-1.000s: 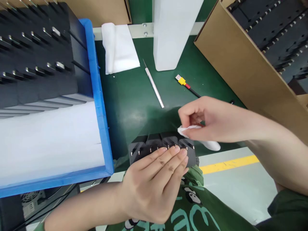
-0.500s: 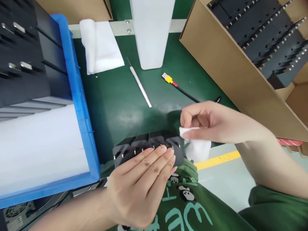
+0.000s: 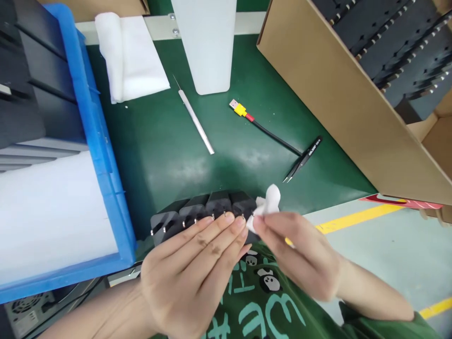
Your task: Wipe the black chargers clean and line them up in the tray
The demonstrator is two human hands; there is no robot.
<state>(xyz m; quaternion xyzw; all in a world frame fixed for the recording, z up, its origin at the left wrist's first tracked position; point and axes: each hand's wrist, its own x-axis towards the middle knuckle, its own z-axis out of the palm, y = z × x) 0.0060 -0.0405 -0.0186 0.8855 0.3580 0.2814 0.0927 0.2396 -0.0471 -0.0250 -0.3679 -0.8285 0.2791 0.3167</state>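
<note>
White crumpled cloth (image 3: 272, 200) moved to black pronged plugs (image 3: 216, 206)

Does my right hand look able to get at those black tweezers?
Probably yes: the tweezers lie uncovered on the green tabletop beyond your right hand, with nothing visible blocking the way. It holds a white cloth, though, and may need to release it.

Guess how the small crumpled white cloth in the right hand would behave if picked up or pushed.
The small crumpled white cloth is probably floppy, since its loose end curls and folds. It seems light, as the right hand appears to hold it in a simple pinch. If pushed, it may bunch up, given its creases.
</note>
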